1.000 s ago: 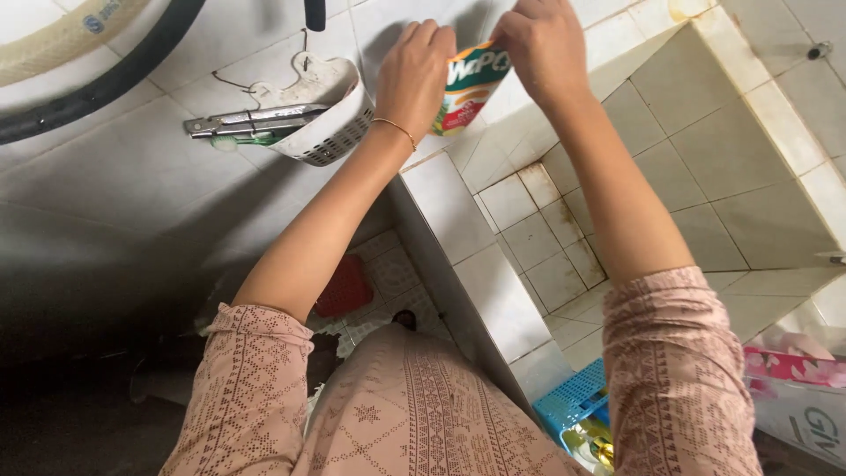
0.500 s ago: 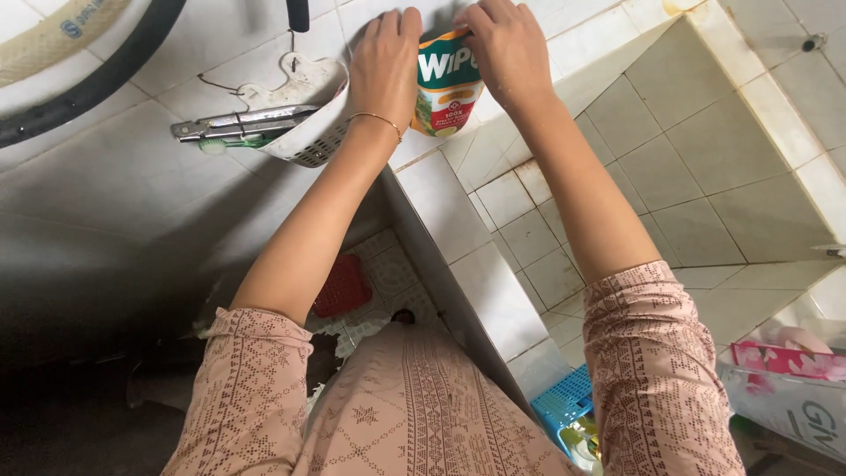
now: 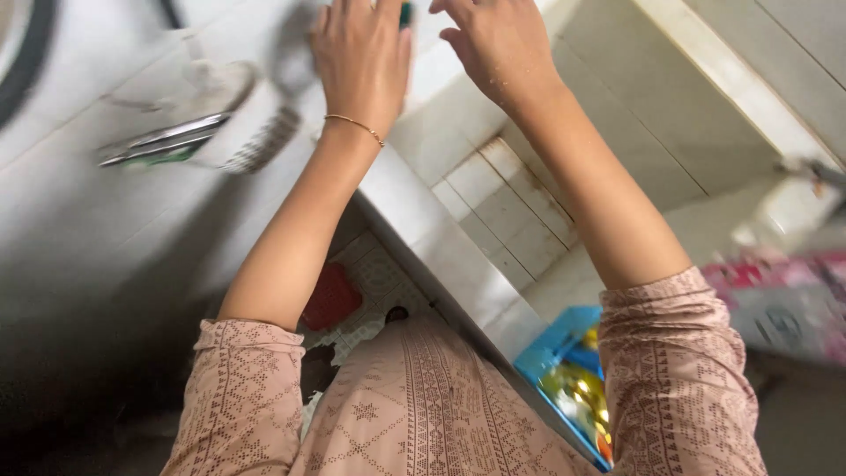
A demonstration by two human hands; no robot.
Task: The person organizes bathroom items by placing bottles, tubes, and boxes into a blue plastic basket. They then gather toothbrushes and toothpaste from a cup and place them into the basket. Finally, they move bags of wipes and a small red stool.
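**Both hands raised at the tiled wall, pouch almost out of view**

Only a small green sliver of the pouch [image 3: 405, 12] shows at the top edge of the frame, between the two hands and against the white tiled wall [image 3: 106, 203]. The rest of it is cut off by the frame or hidden behind the fingers.

The left hand [image 3: 361, 57] is raised with its back to the camera, fingers pointing up and lying against the pouch's side; whether its grip is clenched on the pouch cannot be told. A thin gold bracelet [image 3: 352, 125] circles that wrist. The right hand [image 3: 493, 44] is just beside it, fingers loosely bent and spread; its grip looks released, with the fingertips near the pouch but not clearly touching.

Left of the hands, a white plastic basket [image 3: 251, 119] hangs on the wall, blurred, with a metal tool [image 3: 159, 141] sticking out of it sideways. Below the arms runs a tiled ledge [image 3: 441, 256]. On the floor to its left lies a red item [image 3: 330, 295]. Near the right elbow sits a blue basket [image 3: 551, 348] holding shiny yellow things. At the far right is a pink and white package [image 3: 784, 300].
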